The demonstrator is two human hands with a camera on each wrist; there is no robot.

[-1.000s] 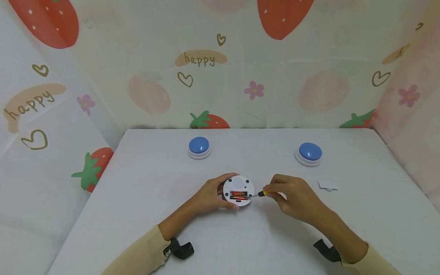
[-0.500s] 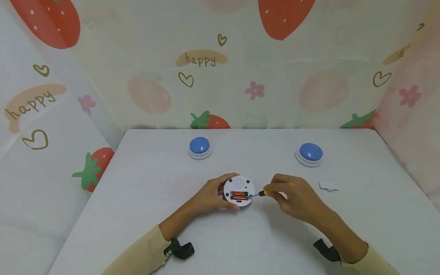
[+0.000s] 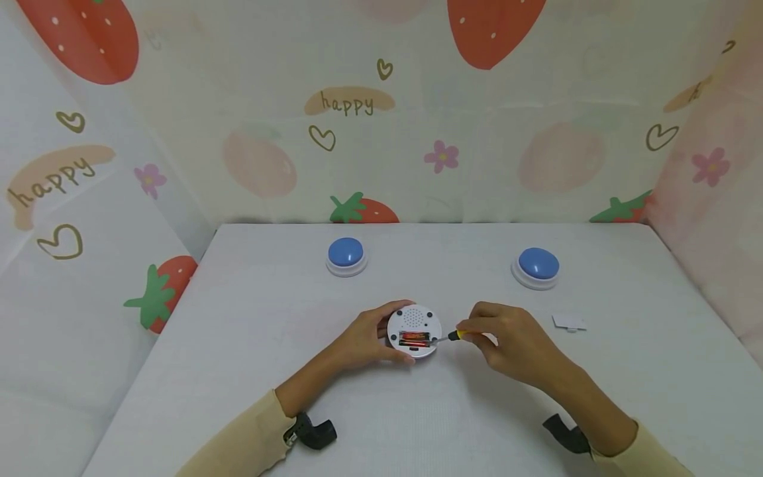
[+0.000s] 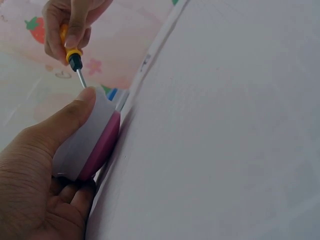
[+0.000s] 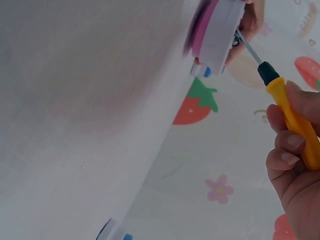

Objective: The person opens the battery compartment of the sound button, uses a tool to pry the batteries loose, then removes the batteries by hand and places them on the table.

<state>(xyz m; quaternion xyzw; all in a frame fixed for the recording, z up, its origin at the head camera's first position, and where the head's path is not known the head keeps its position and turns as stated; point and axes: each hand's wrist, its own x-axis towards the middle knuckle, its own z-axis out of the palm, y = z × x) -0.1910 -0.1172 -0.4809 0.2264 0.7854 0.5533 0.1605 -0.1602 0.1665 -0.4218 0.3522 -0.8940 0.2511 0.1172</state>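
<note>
My left hand [image 3: 365, 339] grips a round white push button [image 3: 414, 318] around its left side, with the underside turned up. The button's pink dome [image 4: 103, 145] faces the table in the left wrist view. Two red batteries [image 3: 414, 336] lie in its uncovered battery compartment. My right hand [image 3: 517, 342] holds a screwdriver [image 5: 295, 117] by its yellow handle, fingers and thumb curled about it. The metal shaft slants left, and its tip is at the right end of the batteries, inside the compartment's edge.
Two blue-domed push buttons, a left one [image 3: 345, 252] and a right one [image 3: 538, 264], stand farther back on the white table [image 3: 238, 285]. A small white battery cover [image 3: 569, 322] lies to the right of my right hand. Strawberry-printed cloth walls [image 3: 441, 192] rise behind and beside the table.
</note>
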